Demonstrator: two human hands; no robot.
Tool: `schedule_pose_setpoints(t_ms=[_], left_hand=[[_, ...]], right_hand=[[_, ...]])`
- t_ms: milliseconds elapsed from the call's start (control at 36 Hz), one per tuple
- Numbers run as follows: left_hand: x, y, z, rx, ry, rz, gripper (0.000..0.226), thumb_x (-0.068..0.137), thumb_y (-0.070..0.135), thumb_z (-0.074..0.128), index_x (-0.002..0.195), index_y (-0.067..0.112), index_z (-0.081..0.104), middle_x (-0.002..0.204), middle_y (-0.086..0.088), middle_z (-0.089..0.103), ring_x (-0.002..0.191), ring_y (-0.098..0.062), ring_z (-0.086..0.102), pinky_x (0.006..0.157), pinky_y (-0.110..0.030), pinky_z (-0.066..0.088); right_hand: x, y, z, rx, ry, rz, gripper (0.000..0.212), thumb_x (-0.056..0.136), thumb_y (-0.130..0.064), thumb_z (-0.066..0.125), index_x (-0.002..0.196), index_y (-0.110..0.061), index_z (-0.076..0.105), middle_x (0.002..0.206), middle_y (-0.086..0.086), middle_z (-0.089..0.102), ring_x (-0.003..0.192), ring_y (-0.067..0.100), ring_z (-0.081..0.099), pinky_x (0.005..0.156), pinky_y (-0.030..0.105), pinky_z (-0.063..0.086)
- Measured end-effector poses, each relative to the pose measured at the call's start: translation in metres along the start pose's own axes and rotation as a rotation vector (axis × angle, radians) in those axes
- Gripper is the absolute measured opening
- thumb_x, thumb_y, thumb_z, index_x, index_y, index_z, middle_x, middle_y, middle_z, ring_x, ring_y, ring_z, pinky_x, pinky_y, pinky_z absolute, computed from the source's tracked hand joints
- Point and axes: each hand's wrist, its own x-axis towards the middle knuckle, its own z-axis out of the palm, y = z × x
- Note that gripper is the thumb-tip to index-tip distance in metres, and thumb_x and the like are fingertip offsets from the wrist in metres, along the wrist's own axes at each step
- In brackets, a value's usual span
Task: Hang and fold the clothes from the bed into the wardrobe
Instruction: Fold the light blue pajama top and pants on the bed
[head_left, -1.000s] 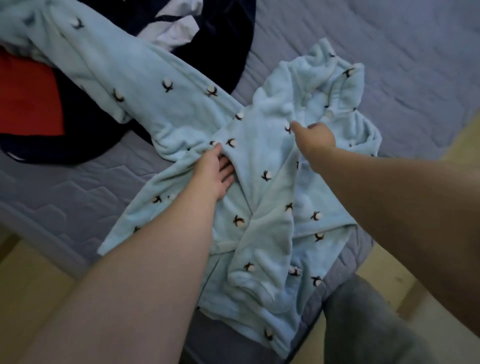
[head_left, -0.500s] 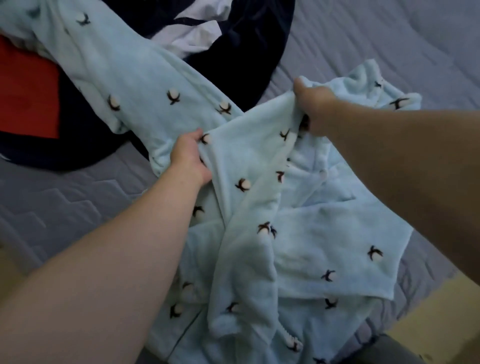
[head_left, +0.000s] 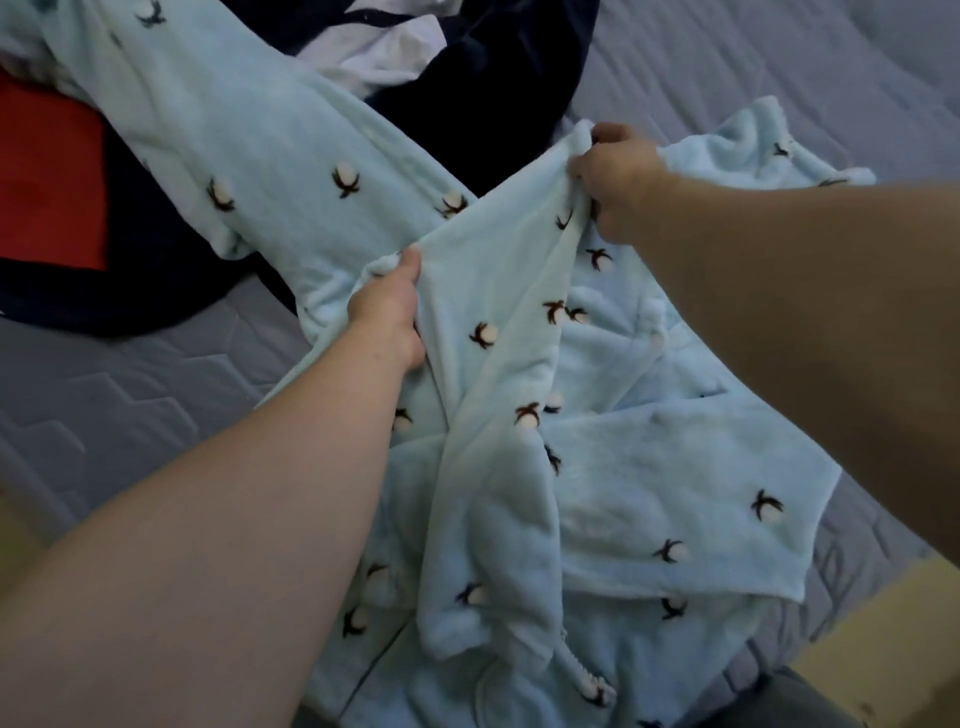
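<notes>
Underneath, grey quilted bed (head_left: 130, 405), blue fleece garment (head_left: 649, 493), yellowish floor (head_left: 878, 649)

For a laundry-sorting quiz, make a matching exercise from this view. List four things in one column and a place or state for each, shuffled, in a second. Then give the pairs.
Column one
1. fleece garment
2. red cloth
3. white cloth
4. bed

Column two
A. against the navy garment, at the top of the view
B. gripped by the left hand and the right hand
C. at the left edge of the view
D. grey, quilted, under the clothes

Pairs: 1-B, 2-C, 3-A, 4-D
</notes>
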Motion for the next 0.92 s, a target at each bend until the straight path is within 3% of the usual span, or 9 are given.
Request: schedule_pose_setpoints(t_ms=[83,139,250,444,500,583,722,833,917], left_hand=[[-0.009,-0.015,-0.007,0.093,-0.066,0.07,0.035,0.083,0.035,0.08,0.113,0.021,0.069,0.1,-0.002,0.077,0.092,-0.023,0.075,0.085,-0.046,0.06],[-0.022,-0.029,-0.015,0.167,-0.08,0.127,0.028,0.081,0.025,0.082,0.106,0.017,0.071,0.098,-0.004,0.077,0.091,-0.023,0.074,0.087,-0.045,0.059],[-0.051,-0.053,-0.035,0.696,0.097,0.397,0.034,0.074,0.028,0.085,0.099,0.019,0.063,0.096,0.004,0.072,0.087,-0.013,0.068,0.086,-0.03,0.055],[-0.111,-0.099,-0.074,1.038,0.095,0.608,0.025,0.082,0.031,0.077,0.098,0.017,0.064,0.086,-0.001,0.064,0.08,-0.018,0.06,0.072,-0.028,0.046],[-0.12,-0.108,-0.08,1.105,0.036,0.595,0.023,0.083,0.031,0.076,0.097,0.018,0.062,0.081,0.002,0.061,0.08,-0.018,0.06,0.07,-0.025,0.04],[-0.127,-0.12,-0.084,1.164,-0.023,0.449,0.033,0.081,0.041,0.076,0.1,0.021,0.058,0.088,0.003,0.064,0.086,-0.019,0.062,0.073,-0.025,0.04],[-0.127,-0.132,-0.084,1.122,-0.08,0.231,0.081,0.067,0.067,0.077,0.129,0.019,0.054,0.113,0.004,0.064,0.103,-0.018,0.062,0.081,-0.028,0.045],[-0.132,-0.132,-0.079,0.952,-0.112,0.103,0.079,0.058,0.092,0.053,0.095,0.023,0.066,0.09,0.008,0.069,0.08,-0.013,0.065,0.061,-0.027,0.044],[-0.13,-0.143,-0.081,0.944,-0.098,0.11,0.064,0.075,0.081,0.052,0.083,0.02,0.065,0.081,-0.003,0.071,0.072,-0.021,0.067,0.063,-0.031,0.052]], right_hand=[[-0.02,0.014,0.005,-0.103,0.046,-0.054,0.056,0.085,-0.03,0.067,0.135,-0.028,0.041,0.109,-0.006,0.055,0.1,0.02,0.061,0.072,0.035,0.056],[-0.04,0.029,0.01,-0.237,0.11,-0.144,0.072,0.08,-0.042,0.071,0.14,-0.024,0.035,0.125,-0.002,0.048,0.111,0.022,0.056,0.089,0.037,0.052],[-0.1,0.056,0.02,-0.653,0.253,-0.322,0.066,0.077,-0.048,0.067,0.129,-0.02,0.039,0.128,0.005,0.037,0.119,0.029,0.045,0.094,0.042,0.04],[-0.186,0.087,0.028,-0.973,-0.064,-0.097,0.056,0.083,-0.069,0.052,0.108,-0.019,0.053,0.113,0.008,0.059,0.102,0.033,0.059,0.076,0.041,0.043],[-0.199,0.094,0.026,-0.947,-0.123,-0.007,0.055,0.083,-0.073,0.049,0.099,-0.02,0.053,0.101,0.003,0.059,0.095,0.029,0.061,0.072,0.038,0.045],[-0.205,0.099,0.019,-0.951,-0.144,0.026,0.05,0.088,-0.054,0.054,0.119,-0.016,0.056,0.116,0.006,0.06,0.101,0.029,0.06,0.075,0.036,0.044],[-0.202,0.106,0.004,-0.635,-0.117,0.054,0.034,0.094,-0.033,0.048,0.108,-0.006,0.061,0.112,0.016,0.064,0.101,0.034,0.06,0.079,0.034,0.047],[-0.203,0.123,-0.022,-0.17,0.031,0.282,0.031,0.096,-0.022,0.042,0.113,-0.004,0.06,0.115,0.021,0.062,0.108,0.042,0.062,0.09,0.052,0.056],[-0.205,0.144,-0.042,-0.148,0.068,0.386,0.04,0.099,-0.023,0.041,0.129,0.0,0.055,0.128,0.024,0.059,0.117,0.041,0.059,0.097,0.051,0.052]])
